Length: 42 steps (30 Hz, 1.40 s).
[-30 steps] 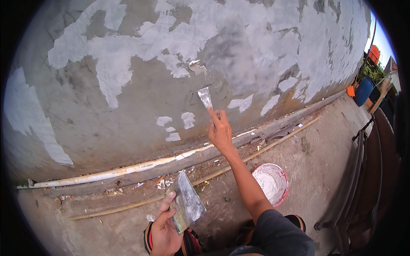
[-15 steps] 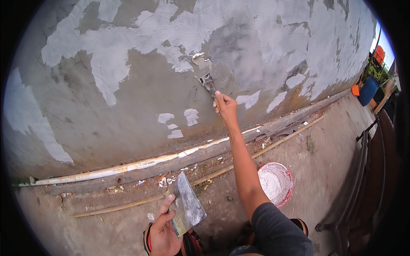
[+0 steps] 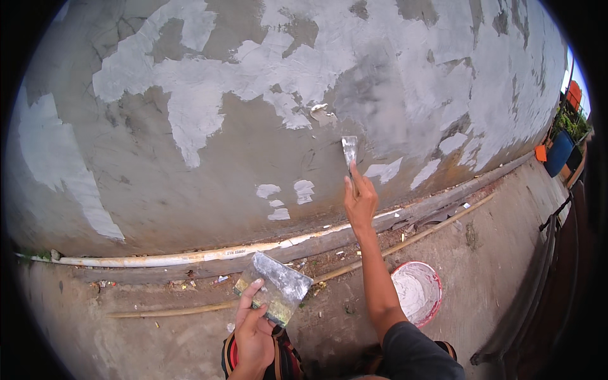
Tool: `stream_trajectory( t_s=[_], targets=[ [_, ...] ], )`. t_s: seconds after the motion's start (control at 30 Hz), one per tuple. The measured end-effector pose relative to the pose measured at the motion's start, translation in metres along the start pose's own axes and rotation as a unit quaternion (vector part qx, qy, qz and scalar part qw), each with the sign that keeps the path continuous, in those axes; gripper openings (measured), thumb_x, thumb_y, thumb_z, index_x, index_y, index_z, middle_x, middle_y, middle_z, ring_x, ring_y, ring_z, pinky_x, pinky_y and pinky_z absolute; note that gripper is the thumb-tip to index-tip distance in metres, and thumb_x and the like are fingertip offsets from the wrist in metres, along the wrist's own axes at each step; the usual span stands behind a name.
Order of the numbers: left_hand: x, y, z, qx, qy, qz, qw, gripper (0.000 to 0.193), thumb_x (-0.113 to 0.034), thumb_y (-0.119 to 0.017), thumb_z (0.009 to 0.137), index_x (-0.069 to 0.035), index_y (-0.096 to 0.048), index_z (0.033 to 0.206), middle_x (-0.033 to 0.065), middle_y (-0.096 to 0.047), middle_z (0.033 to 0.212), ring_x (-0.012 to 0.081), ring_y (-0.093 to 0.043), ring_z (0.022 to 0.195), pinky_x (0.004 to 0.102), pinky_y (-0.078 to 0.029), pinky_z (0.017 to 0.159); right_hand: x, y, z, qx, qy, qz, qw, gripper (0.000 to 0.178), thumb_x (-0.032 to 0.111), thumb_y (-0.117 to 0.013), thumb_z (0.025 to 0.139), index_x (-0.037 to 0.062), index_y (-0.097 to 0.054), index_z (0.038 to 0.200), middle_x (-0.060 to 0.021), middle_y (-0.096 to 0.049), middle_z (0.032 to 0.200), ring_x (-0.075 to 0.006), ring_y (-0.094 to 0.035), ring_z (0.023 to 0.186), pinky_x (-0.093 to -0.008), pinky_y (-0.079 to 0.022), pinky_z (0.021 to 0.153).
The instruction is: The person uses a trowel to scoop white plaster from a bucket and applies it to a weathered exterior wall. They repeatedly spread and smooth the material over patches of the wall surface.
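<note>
My right hand (image 3: pixel 361 199) grips the handle of a putty knife (image 3: pixel 349 149), its blade smeared white and held up in front of the grey wall (image 3: pixel 253 152). Whether the blade touches the wall I cannot tell. Just up and left of the blade, a thick dab of white putty (image 3: pixel 322 113) sticks to the wall. Low in front of me, my left hand (image 3: pixel 253 335) holds a flat, thin rectangular plate (image 3: pixel 278 286) by its near left side, thumb and fingers closed on it. Putty coats the plate's far part, and its near part is yellowish.
A red-rimmed bucket (image 3: pixel 438 294) of white putty stands on the ground right of my arm. Along the wall's foot runs a white pipe (image 3: pixel 190 258), with a long bamboo pole (image 3: pixel 405 244) nearer. Dark brown slats (image 3: pixel 538 297) line the right; a blue barrel (image 3: pixel 560 152) stands beyond.
The putty knife has moved away from the putty dab, down and right, its blade turning more upright. The plate has tilted so its face shows more. The view has shifted slightly.
</note>
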State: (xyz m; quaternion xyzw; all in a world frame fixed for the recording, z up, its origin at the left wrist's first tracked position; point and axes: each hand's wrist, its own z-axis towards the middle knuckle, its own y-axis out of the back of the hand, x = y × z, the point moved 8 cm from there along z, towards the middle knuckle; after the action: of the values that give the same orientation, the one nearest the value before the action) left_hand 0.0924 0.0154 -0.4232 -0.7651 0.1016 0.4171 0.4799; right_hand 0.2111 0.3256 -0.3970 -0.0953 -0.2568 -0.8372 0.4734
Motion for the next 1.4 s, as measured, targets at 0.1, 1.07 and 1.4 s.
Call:
stream_trajectory(
  t_s=[0.1,1.07,1.4],
  targets=[
    [0.000,0.003,0.007,-0.025,-0.042,0.103,0.994,0.054,-0.013,-0.047,0.093,-0.005,-0.033,0.145,0.0135,-0.042,0.139,0.0253,-0.047,0.125,0.0446,-0.040,0.102,0.054,0.020,-0.032,0.099,-0.195,0.396,0.892,0.034,0.012,-0.059,0.094,0.0046,-0.057,0.128,-0.0027,-0.064,0.080,-0.0071,-0.055,0.064,-0.0242,-0.043,0.057],
    [0.000,-0.062,0.024,0.120,-0.061,-0.029,0.990,0.056,-0.038,-0.025,0.102,-0.012,-0.023,0.152,0.0098,-0.029,0.153,0.0231,-0.031,0.138,0.0357,-0.021,0.114,0.165,0.022,-0.152,0.260,-0.281,0.612,0.692,0.034,0.024,-0.050,0.098,-0.0014,-0.057,0.121,-0.0094,-0.060,0.119,-0.0170,-0.054,0.109,-0.0309,-0.040,0.094],
    [0.039,-0.066,0.008,0.119,0.040,0.038,0.991,0.058,-0.042,-0.030,0.101,-0.010,-0.027,0.150,0.0108,-0.029,0.153,0.0229,-0.026,0.141,0.0372,-0.017,0.116,0.095,-0.004,-0.150,0.102,-0.531,0.653,0.530,0.029,0.029,-0.048,0.100,0.0020,-0.055,0.110,-0.0111,-0.062,0.104,-0.0220,-0.061,0.096,-0.0370,-0.049,0.087]
  ],
)
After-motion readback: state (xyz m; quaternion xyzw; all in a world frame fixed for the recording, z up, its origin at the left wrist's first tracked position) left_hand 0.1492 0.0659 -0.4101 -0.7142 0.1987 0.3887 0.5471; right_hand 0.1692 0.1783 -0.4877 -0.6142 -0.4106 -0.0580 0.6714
